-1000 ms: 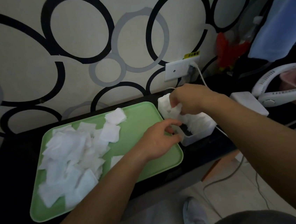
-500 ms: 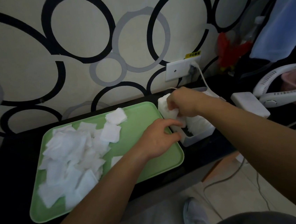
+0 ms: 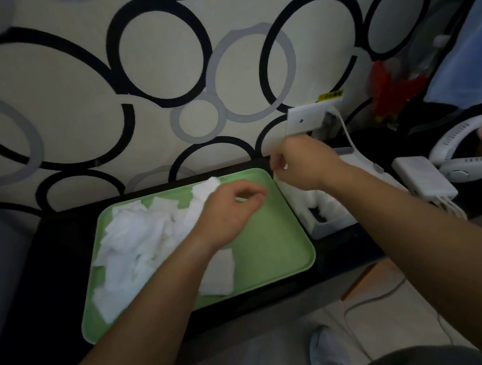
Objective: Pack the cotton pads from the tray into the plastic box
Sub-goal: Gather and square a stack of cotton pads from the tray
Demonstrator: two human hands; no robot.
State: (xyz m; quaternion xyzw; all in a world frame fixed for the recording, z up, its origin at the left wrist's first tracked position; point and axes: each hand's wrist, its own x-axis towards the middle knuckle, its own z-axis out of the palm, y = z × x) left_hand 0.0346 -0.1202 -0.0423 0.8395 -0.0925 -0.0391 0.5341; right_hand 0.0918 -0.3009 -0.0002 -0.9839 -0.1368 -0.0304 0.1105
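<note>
Left hand [image 3: 230,210]: fingers loosely curled, nothing held, hovers over tray [image 3: 271,253] centre. Right hand [image 3: 300,167]: fingers curled, blurred, so cannot tell whether it holds anything; it is above the tray's far right corner. Pads [image 3: 138,237] heaped on tray's left half. Box [image 3: 332,227] just right of tray, pads inside.

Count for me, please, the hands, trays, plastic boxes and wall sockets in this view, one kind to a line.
Hands: 2 (left hand, right hand)
Green tray: 1
Plastic box: 1
Wall socket: 1
Total: 5
</note>
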